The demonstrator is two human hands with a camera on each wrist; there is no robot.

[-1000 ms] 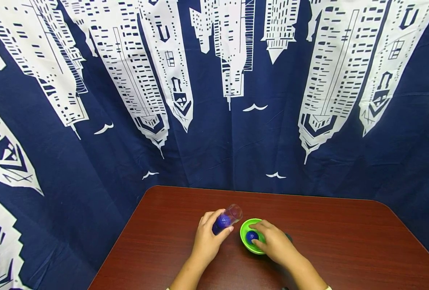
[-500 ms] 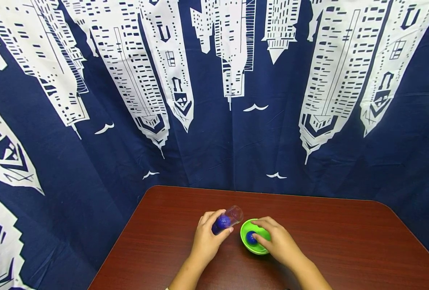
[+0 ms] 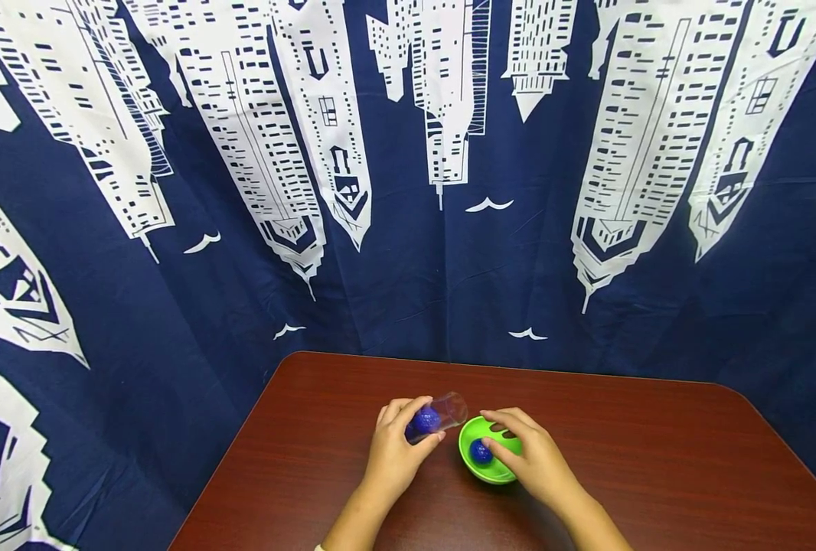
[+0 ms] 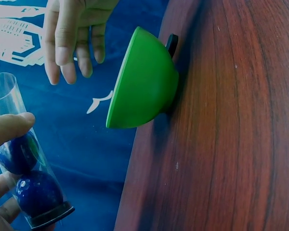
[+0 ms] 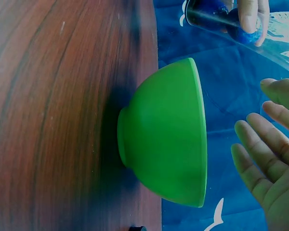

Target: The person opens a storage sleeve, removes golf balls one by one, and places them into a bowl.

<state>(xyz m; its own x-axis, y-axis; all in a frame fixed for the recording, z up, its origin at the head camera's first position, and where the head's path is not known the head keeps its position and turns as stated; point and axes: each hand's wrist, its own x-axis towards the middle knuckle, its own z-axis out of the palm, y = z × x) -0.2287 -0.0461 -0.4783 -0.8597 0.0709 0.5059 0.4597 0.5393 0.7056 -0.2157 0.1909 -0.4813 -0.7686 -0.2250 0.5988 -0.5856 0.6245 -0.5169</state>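
Note:
My left hand (image 3: 396,448) grips a clear tube (image 4: 4,89) with a black end cap (image 4: 53,215). Inside it, one blue ball (image 4: 37,192) sits against the cap and another blue ball (image 4: 17,153) lies above it, partly behind the thumb. In the head view the tube leans, its clear end toward the green bowl (image 3: 492,476). A third blue ball (image 3: 480,451) lies in this bowl. Over the bowl's right side hovers my right hand (image 3: 542,463), fingers loosely bent and holding nothing; its thumb tip overlaps the ball's edge in the head view.
The bowl stands on a reddish-brown wooden table (image 3: 298,474). Beside it is a small black object (image 4: 172,44), mostly hidden by the bowl in the left wrist view. A dark blue cloth (image 3: 408,283) with white printed buildings hangs behind the table.
My right hand has drawn slightly back and its fingers have spread from around the ball, which stays in the bowl. The tube in my left hand now leans a little flatter.

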